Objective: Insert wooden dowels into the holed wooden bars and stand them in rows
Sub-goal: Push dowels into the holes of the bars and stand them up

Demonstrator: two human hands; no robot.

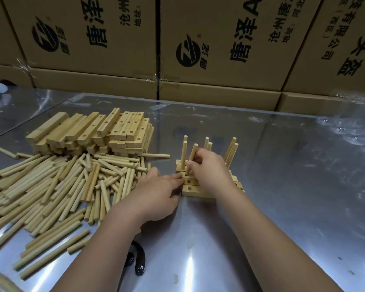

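While the cardboard cartons (219,45) wall off the whole upper half of the frame, everything that matters sits below them on the shiny metal tabletop (293,186). Their print is large: a round black logo and the characters 唐泽, then smaller lines starting 沧州唐 and 地址; the rest is cut off or too tilted for me to read.

Filling the lower left is the loose heap of dowels (51,186), lying every which way. Above it, at centre left, sits the stack of holed bars (105,131), square-cut, with holes drilled through the top faces.

Just right of centre is the row of bars being filled (190,188), lying side by side and touching, with several dowels already standing in the far ones and open holes facing me in the near ones.

The right hand (209,173) has its fingers (191,165) pinched together on a leaning dowel (191,158), low on its shaft, with the tip at a hole. The left hand (156,194) lies flat beside the row, its fingers (175,178) stretched out and loosely apart, the tips touching the bars' left ends and gripping nothing.

These pieces look light, stiff and dry, so I'd judge they won't slip or bend; holding near the bottom end should steer a dowel in straight, while bracing the bar stops it sliding on the slick metal.
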